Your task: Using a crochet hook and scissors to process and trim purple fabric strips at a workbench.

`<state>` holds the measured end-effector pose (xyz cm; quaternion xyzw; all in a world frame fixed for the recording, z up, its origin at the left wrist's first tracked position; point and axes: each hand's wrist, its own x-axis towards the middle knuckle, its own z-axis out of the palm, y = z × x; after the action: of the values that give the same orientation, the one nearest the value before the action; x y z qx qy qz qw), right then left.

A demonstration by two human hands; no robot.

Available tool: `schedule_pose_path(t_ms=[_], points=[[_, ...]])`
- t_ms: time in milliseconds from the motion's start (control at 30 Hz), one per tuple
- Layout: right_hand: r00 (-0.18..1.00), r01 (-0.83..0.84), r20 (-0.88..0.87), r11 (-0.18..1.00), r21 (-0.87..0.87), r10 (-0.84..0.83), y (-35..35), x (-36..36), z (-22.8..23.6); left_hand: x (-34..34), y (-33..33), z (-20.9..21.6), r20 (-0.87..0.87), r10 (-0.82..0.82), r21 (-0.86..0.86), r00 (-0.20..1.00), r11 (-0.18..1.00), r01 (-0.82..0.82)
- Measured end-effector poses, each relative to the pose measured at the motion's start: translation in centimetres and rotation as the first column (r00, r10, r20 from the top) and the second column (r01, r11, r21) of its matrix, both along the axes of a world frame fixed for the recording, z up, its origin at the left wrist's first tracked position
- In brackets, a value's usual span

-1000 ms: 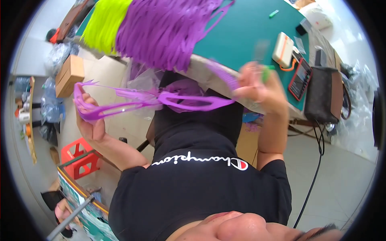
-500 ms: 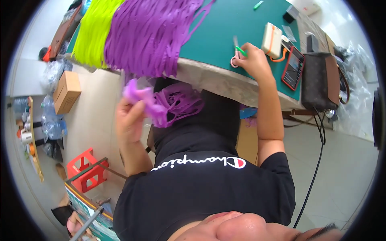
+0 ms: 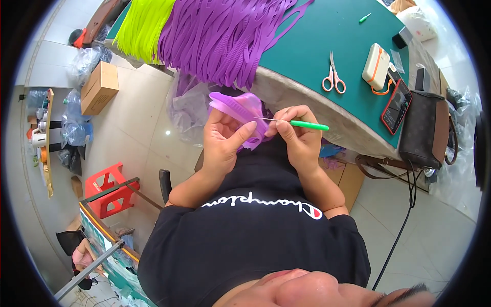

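My left hand (image 3: 223, 138) holds a folded bunch of purple plastic strips (image 3: 240, 108) in front of my chest. My right hand (image 3: 300, 137) grips a thin hook tool with a green handle (image 3: 306, 124); its metal tip points left into the strips. Both hands meet just below the edge of the green-topped table (image 3: 327, 30). A large pile of purple strips (image 3: 225, 30) hangs over the table's left part, with yellow-green strips (image 3: 143, 23) beside it.
Pink-handled scissors (image 3: 333, 77), a white and orange box (image 3: 375, 63), a phone (image 3: 396, 105) and a dark bag (image 3: 426, 132) lie on the table's right side. A cardboard box (image 3: 99, 88) and a red stool (image 3: 105, 188) stand on the floor at left. Another person's hand (image 3: 82, 256) shows at lower left.
My right hand left the scissors on the table and came down holding the green hook tool. My left hand brought the purple strips to meet it at chest height.
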<state>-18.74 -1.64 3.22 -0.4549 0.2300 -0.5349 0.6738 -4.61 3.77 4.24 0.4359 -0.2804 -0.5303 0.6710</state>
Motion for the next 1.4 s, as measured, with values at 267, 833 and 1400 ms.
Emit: schedule_pose_path(t_ms=[267, 833, 1400], points=[[0.991, 0.074, -0.107, 0.991, -0.115, -0.086, 0.4, -0.2, -1.0, -0.3, 0.1, -0.1, 0.059, 0.048, -0.030, 0.997, 0.998, -0.047], [0.746, 0.229, -0.135, 0.441, -0.868, -0.653, -3.8, -1.2, -2.0, 2.7, 0.5, 0.0, 0.440, -0.147, 0.126, 0.886, 0.987, 0.101], [0.605, 0.431, 0.191, 0.116, -0.895, -0.773, -8.2, -1.8, 2.8, 14.7, 4.3, 7.7, 0.891, -0.351, 0.284, 0.289, 0.926, 0.248]])
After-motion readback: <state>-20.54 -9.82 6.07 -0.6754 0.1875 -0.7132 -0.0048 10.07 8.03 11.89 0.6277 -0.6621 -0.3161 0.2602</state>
